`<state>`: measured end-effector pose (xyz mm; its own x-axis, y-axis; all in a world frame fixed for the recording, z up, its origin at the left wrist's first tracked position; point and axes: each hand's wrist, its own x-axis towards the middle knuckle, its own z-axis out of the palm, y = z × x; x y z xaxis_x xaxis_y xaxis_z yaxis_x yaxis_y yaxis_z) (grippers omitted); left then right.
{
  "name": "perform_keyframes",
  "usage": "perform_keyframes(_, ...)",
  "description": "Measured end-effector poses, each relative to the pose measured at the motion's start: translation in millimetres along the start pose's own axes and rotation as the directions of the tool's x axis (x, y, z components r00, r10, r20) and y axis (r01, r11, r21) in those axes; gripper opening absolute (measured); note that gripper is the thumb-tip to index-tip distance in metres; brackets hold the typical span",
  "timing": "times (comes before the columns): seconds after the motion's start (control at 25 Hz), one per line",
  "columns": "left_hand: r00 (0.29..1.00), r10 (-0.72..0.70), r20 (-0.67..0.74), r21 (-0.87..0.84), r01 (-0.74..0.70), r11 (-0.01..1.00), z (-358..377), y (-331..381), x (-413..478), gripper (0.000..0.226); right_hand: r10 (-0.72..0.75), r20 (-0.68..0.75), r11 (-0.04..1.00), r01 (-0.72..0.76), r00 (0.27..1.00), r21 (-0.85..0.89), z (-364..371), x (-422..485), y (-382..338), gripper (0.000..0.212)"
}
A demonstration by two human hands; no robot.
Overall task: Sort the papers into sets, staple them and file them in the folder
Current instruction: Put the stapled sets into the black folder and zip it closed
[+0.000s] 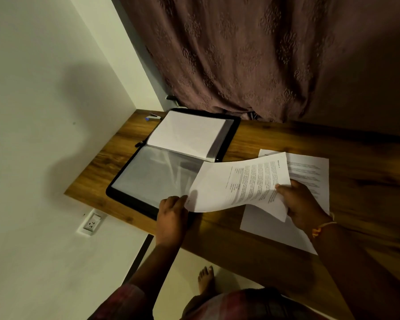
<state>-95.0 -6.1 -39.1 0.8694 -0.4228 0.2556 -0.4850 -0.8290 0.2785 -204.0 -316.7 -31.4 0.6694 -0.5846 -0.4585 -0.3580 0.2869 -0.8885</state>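
A white wall (pixel 44 88) with 1 socket (pixel 92 224) flanks the wooden desk (pixel 275 139) left of the open black folder (pixel 171 158). A stapler (pixel 153 117) sits at the folder's far-left corner, and a brown curtain (pixel 240 54) hangs behind. At the folder's near edge, the left hand (pixel 172 215) curls its fingers, though what they grasp cannot be told. Right of the folder, the right hand (pixel 303 204) pinches a printed sheet (pixel 238 183) above loose papers (pixel 310 172).

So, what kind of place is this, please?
Probably a room at home, used as a study corner: a brown wooden desk against a plain white wall, a patterned brown curtain behind it, and a bare foot on the floor.
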Motion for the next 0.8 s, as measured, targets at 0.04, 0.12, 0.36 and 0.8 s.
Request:
perform_keyframes(0.04,0.999,0.039,0.009,0.029,-0.040,0.999,0,-1,1,0.036,0.015,-0.001,1.000,-0.015,1.000,0.011,-1,1,-1,0.034)
perform_keyframes(0.12,0.995,0.097,0.036,0.073,-0.100,0.992,0,-5,1,0.036,0.036,0.004,0.999,-0.037,0.999,0.038,-3,3,-2,0.033)
perform_keyframes(0.36,0.995,0.069,0.075,0.110,-0.077,0.991,6,-7,-1,0.036,0.080,0.029,0.990,-0.082,0.996,0.111,-5,8,2,0.039)
perform_keyframes(0.8,0.983,0.180,0.024,0.114,-0.182,0.977,4,-19,-2,0.062,0.113,0.067,0.981,-0.122,0.991,0.151,14,0,2,0.035)
